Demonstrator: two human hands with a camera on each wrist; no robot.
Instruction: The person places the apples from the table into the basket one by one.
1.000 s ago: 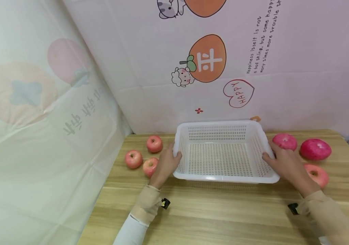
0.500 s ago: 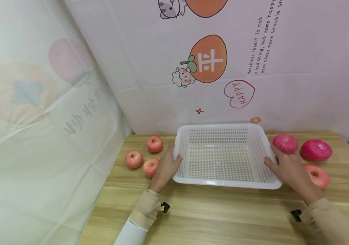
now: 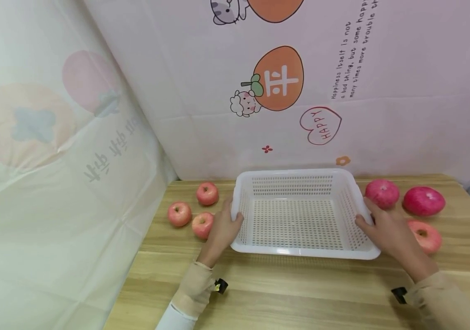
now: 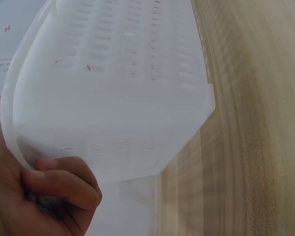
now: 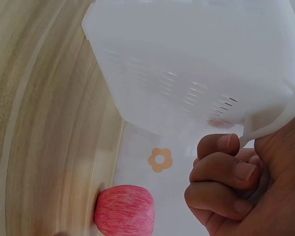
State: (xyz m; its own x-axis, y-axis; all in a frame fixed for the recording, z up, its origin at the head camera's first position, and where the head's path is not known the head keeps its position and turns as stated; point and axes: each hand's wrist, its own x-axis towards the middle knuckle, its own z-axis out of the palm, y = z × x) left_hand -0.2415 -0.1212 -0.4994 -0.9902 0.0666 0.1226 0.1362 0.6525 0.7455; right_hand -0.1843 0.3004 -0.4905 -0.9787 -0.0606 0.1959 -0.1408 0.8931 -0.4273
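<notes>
A white perforated plastic basket point(image 3: 297, 222) with nothing inside is held between both hands, near the back of the wooden table. My left hand point(image 3: 221, 227) grips its left rim, thumb over the inner side; the left wrist view shows the fingers point(image 4: 64, 184) curled under the lip. On the opposite side my right hand point(image 3: 389, 229) grips the right rim, and the right wrist view shows its fingers point(image 5: 221, 172) curled below the edge. Whether the basket's base touches the table, I cannot tell.
Left of the basket lie three red apples point(image 3: 179, 214), one close beside the left hand. To the right are two deep-pink fruits point(image 3: 424, 200) and a paler apple point(image 3: 426, 236), partly behind the right wrist. A printed cloth point(image 3: 202, 142) hangs behind the wooden table point(image 3: 276, 293).
The basket has come a little toward me, its front rim lower in the head view, with both hands keeping hold of it. The fruits have stayed in place.
</notes>
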